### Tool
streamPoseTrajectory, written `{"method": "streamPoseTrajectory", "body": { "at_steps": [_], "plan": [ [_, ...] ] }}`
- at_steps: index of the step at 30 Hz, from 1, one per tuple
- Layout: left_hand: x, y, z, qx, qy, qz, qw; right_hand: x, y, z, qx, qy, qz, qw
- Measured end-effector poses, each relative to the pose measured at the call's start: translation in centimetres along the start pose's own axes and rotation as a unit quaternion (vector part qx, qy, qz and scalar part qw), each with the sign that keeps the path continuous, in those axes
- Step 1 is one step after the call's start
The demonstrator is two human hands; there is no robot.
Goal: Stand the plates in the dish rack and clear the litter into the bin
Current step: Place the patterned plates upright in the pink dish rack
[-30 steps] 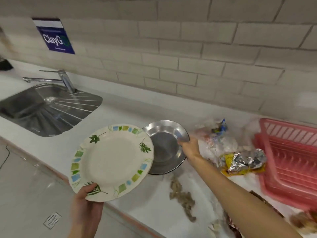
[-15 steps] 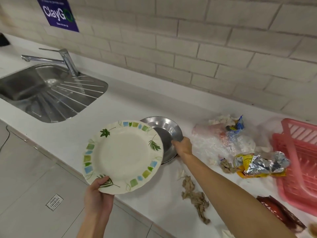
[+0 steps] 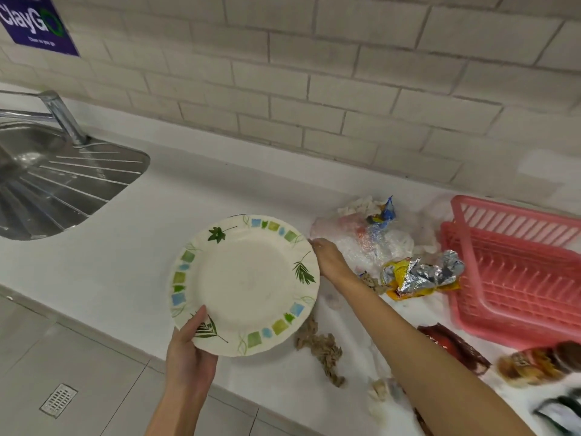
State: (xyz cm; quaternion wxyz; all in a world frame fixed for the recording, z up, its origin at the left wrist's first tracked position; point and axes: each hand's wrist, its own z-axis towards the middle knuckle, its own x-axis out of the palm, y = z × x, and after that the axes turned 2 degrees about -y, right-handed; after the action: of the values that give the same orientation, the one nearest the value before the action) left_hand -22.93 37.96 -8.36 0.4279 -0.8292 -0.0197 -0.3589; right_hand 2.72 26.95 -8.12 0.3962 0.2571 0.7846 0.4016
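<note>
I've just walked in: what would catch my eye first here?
A white plate with green leaves and coloured squares, held by the left hand at its near rim, fills the middle. Right of it, crumpled wrappers litter the counter, and a pink dish rack stands at the far right.

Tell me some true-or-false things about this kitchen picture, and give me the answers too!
1. The left hand holds the leaf-patterned plate by its rim. True.
2. Plates already stand in the pink dish rack. False: the part in view holds no plate.
3. A crumpled foil wrapper lies on the counter beside the rack. True.
4. The steel sink is to the right of the rack. False: it is at the far left.
</note>
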Motion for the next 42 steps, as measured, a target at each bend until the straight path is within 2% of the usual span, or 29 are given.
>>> {"method": "streamPoseTrajectory", "body": {
  "at_steps": [2, 4, 9, 14, 20, 28, 33, 38, 42],
  "plan": [
    [1.3, 0.9, -0.4, -0.007, 0.027, -0.002, 1.0, -3.2, 0.3, -2.1, 0.019, -0.008, 0.155, 0.988],
    [2.9, 1.9, -1.0, -0.011, 0.057, 0.005, 0.998, -6.5, 0.3, -4.4, 0.01, -0.004, 0.214, 0.977],
    [7.9, 5.5, -3.3, -0.032, 0.094, 0.04, 0.994, -13.9, -2.2, -10.4, -0.104, 0.002, 0.085, 0.991],
    [13.4, 10.5, -7.7, -0.089, 0.113, 0.087, 0.986, -22.0, -6.0, -14.9, -0.152, -0.079, -0.018, 0.985],
    [21.4, 16.8, -13.6, -0.12, 0.172, 0.058, 0.976, -32.8, -10.6, -18.6, -0.154, -0.135, -0.027, 0.979],
    [28.3, 23.1, -18.5, -0.137, 0.148, 0.071, 0.977, -44.3, -14.5, -20.3, -0.159, -0.236, 0.018, 0.959],
    [30.5, 24.9, -18.6, -0.124, 0.177, 0.088, 0.972, -48.4, -15.6, -20.6, -0.126, -0.281, 0.077, 0.948],
    [32.7, 25.7, -17.3, -0.1, 0.224, 0.136, 0.96, -49.6, -16.1, -20.7, -0.094, -0.273, 0.118, 0.95],
    [33.6, 26.1, -15.7, -0.106, 0.246, 0.128, 0.955, -51.2, -15.2, -20.5, -0.107, -0.298, 0.143, 0.938]
  ]
}}
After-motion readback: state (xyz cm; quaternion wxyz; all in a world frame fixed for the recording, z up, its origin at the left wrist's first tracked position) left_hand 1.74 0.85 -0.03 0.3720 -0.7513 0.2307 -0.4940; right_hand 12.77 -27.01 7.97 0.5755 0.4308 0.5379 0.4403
